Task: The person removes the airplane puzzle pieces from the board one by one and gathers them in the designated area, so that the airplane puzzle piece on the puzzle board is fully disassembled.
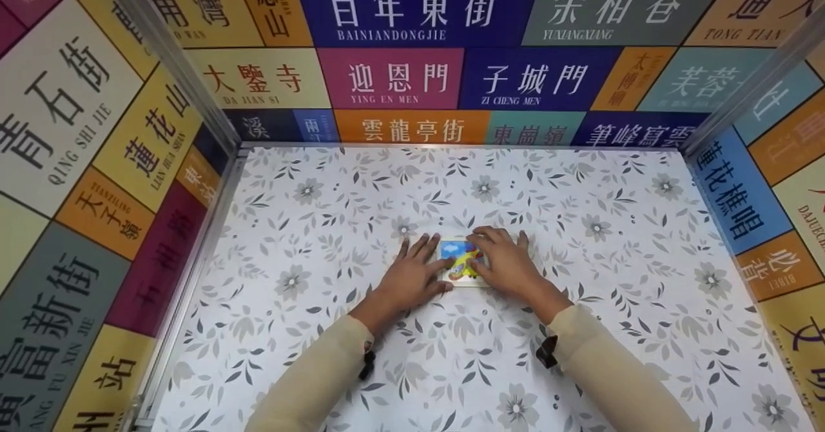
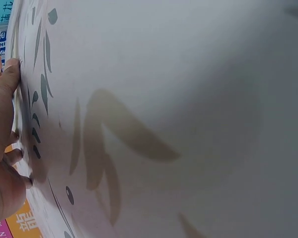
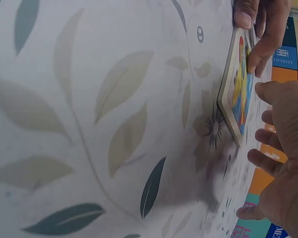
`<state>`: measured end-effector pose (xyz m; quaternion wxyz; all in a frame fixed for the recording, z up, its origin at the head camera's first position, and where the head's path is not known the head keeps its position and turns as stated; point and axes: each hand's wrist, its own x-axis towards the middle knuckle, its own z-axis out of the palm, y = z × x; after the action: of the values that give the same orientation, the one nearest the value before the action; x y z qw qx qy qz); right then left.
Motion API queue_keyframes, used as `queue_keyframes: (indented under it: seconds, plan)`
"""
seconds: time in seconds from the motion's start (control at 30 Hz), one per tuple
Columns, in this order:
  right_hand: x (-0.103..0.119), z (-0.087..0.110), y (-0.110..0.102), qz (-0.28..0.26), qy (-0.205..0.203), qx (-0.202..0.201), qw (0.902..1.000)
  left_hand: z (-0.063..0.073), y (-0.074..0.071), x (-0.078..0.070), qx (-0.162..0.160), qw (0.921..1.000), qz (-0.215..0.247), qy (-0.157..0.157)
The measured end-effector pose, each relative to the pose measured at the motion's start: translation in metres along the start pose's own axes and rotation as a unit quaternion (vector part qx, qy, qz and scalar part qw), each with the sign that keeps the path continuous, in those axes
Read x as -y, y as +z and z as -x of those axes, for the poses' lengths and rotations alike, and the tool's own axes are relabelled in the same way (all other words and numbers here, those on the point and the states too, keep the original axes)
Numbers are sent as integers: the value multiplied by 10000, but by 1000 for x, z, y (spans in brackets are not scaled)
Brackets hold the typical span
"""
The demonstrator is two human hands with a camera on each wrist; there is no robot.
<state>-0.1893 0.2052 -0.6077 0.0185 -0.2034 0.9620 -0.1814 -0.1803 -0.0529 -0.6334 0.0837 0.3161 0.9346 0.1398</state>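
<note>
A small cartoon picture board (image 1: 459,271) with a pale wooden rim lies on the patterned cloth, between both hands. It shows blue sky, a white cloud and a yellow figure. My left hand (image 1: 410,277) holds its left side, thumb at the near corner and index finger over the edge; the other fingers point away. My right hand (image 1: 509,261) covers part of the right side, its thumb over the picture. In the right wrist view the board (image 3: 238,91) lies flat and the right hand's fingers (image 3: 270,139) spread beside it. The left wrist view hides the picture.
A white cloth (image 1: 335,225) with grey flowers and leaves spreads under the hands. Panels with coloured blocks of Chinese lettering (image 1: 412,77) stand along the back and both sides. A metal frame edge (image 1: 187,290) runs down the left side.
</note>
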Motion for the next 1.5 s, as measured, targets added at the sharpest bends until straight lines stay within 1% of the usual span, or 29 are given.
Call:
queue_keyframes:
  seconds: [0.1, 0.27, 0.43, 0.6, 0.8, 0.93, 1.03, 1.07, 1.13, 1.27, 1.3, 1.37, 1.5]
  plan:
    - [5, -5, 2, 64, -158, -3, 9999, -1, -1, -1, -2, 9998, 215, 6]
    - [12, -13, 4, 158, -251, 94, 9995, -1, -1, -2, -5, 9985, 555, 2]
    - [18, -18, 5, 149, -323, 232, 9991, -2, -1, -2, -49, 9984, 553, 79]
    - [22, -22, 4, 27, -287, 334, 9990, -3, -3, -3, -152, 9982, 565, 155]
    - [22, -27, 7, -303, -324, 196, 9988, -3, -2, -2, -233, 9988, 384, 215]
    - [23, -30, 9, -431, -469, 169, 9978, -3, -2, -2, -302, 9982, 466, 235]
    - [25, -32, 10, -554, -548, 228, 9967, -3, -1, -1, -358, 9973, 572, 274]
    - [26, -33, 10, -609, -579, 265, 9961, -4, 5, 3, -436, 9971, 530, 331]
    - [27, -34, 10, -726, -647, 342, 9947, -4, 6, 4, -458, 9967, 569, 350]
    - [28, -35, 10, -862, -871, 402, 9917, -4, 7, 5, -447, 9972, 514, 312]
    - [28, -36, 10, -882, -912, 399, 9911, -2, 1, 1, -378, 9974, 555, 253]
    - [28, -36, 10, -881, -982, 386, 9905, -2, 2, 1, -385, 9978, 493, 224]
    - [28, -37, 10, -950, -969, 368, 9901, -2, 2, 1, -370, 9980, 489, 180]
